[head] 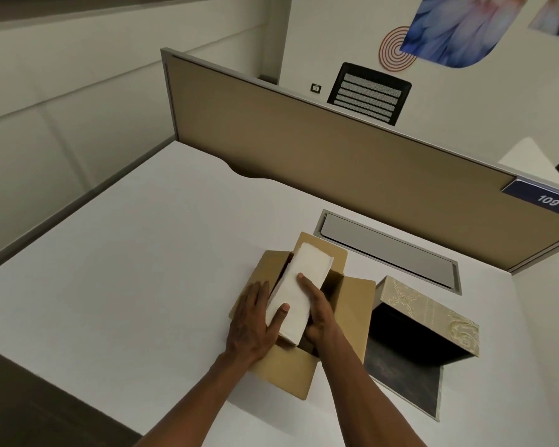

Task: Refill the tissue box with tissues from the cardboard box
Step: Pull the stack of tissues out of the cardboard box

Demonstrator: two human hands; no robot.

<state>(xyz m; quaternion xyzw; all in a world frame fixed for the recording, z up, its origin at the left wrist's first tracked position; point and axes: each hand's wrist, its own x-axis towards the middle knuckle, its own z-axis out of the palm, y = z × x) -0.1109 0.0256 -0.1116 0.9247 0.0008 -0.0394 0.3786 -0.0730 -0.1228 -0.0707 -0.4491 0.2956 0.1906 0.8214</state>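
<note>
- The stack of white tissues (299, 287) sits tilted in the mouth of the open cardboard box (346, 321), its far end risen above the box's flaps.
- The left hand (255, 324) and right hand (318, 312) clasp the stack's near end, fingers (307, 285) curled around its edges; its underside is hidden.
- Just right of the cardboard box stands the patterned tissue box (433, 309), lid raised, its inside too dark to read.
- All rest on a white bench (126, 269).
- Behind the cardboard box: a grey cable hatch (391, 250), a tan partition (320, 146), a chair back (370, 93).
</note>
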